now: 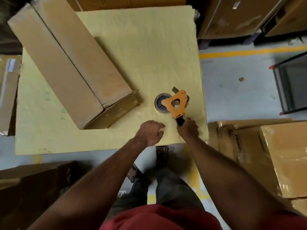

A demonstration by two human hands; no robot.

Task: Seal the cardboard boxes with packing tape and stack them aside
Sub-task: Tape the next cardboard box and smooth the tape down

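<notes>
Seen from above: a pale yellow sheet spread over a work surface, grey floor with a yellow line to the right.

On the sheet's left half, a long cardboard box, lying diagonally, flaps closed along a centre seam running its length; whether tape already covers that seam, hard to tell in the blur.

More boxes around the edges: a stack at right, wrapped in shiny film, a dark one at lower left, others along the top.

At far right, a black frame with red corners.

Near the sheet's right edge, well apart from the long box, an orange tape gun lying flat on the sheet, its roll toward the box.

Right hand wrapped round the gun's black handle, fingers curled tight.

Left hand just beside it, holding nothing, fingers loosely bent, tips on or just over the sheet.
</notes>
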